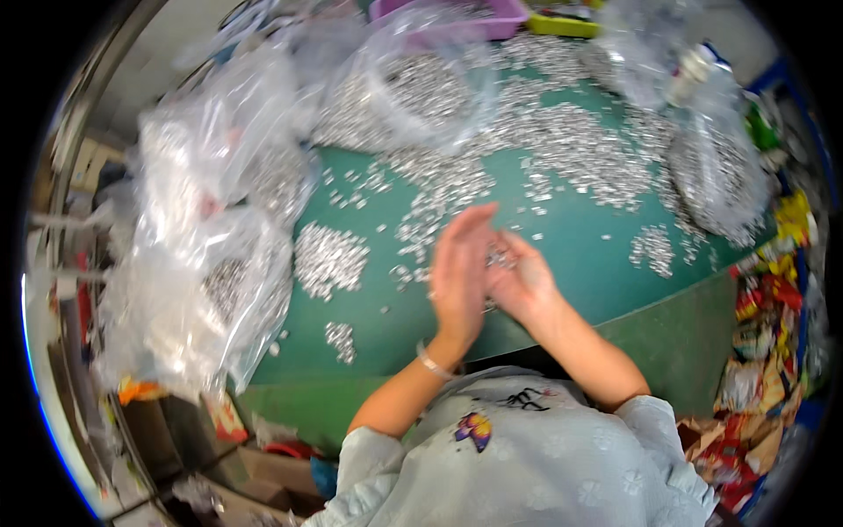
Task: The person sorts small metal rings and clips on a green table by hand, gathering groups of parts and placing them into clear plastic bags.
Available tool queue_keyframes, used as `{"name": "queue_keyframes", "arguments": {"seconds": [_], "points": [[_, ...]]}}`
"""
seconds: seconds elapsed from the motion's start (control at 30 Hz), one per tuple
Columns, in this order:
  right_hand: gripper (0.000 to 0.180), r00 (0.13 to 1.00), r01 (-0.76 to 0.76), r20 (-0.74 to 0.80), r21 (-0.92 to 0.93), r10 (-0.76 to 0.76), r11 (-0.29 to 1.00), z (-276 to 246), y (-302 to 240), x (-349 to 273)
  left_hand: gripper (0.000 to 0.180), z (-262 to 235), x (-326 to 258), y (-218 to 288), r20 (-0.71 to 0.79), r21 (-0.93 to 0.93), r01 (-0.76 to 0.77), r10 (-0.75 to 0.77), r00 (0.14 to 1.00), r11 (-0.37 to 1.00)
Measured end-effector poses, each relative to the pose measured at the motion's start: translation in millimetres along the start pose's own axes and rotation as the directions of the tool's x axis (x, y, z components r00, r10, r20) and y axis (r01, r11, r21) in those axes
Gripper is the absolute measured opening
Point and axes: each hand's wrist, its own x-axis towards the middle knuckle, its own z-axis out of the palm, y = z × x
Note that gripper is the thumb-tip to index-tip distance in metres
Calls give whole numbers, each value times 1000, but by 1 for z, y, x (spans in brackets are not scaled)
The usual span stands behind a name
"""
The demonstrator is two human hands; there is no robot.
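At the centre of the frame the left hand (pixel 458 272) stands on edge with fingers straight, its palm pressed toward the right hand (pixel 520 279), which is cupped against it. A few small silvery metal pieces (pixel 500 257) sit between the two palms. Whether any are pinched I cannot tell. Both hands hover just above the green tabletop (pixel 580 255). A small sorted heap of the same pieces (pixel 327 257) lies to the left of centre, another little cluster (pixel 652 246) to the right. A broad loose spread of pieces (pixel 562 145) fills the upper middle, so by my reckoning most remain unhandled. Clear plastic bags (pixel 202 220) with more pieces stand at left.
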Motion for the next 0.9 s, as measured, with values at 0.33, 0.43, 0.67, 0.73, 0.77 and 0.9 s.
{"name": "queue_keyframes", "arguments": {"seconds": [0.33, 0.43, 0.67, 0.73, 0.77, 0.9], "points": [[12, 757, 640, 170, 4, -631, 769, -17, -218, -71, 23, -74, -34, 47, -310, 234, 18, 56, 949, 972], [20, 275, 879, 269, -460, -923, 128, -23, -342, -81, 20, -86, -42, 51, -417, 280, 177, -46, 908, 944], [34, 248, -404, 636, -618, -731, -674, -62, -429, -78, 24, -98, -32, 41, -94, 890, 45, 85, 992, 453], [31, 171, -657, 832, -303, -527, -691, -33, -339, -72, 29, -82, -23, 42, 43, 963, -59, 64, 997, 262], [30, 168, -466, 905, -277, -391, -840, -19, -301, -70, 31, -76, -16, 36, 96, 970, -102, 37, 995, 221], [28, 573, 378, 795, -473, -200, -795, 1, -149, -37, 40, -59, 3, 10, 245, 965, -238, -56, 968, 111]]}}
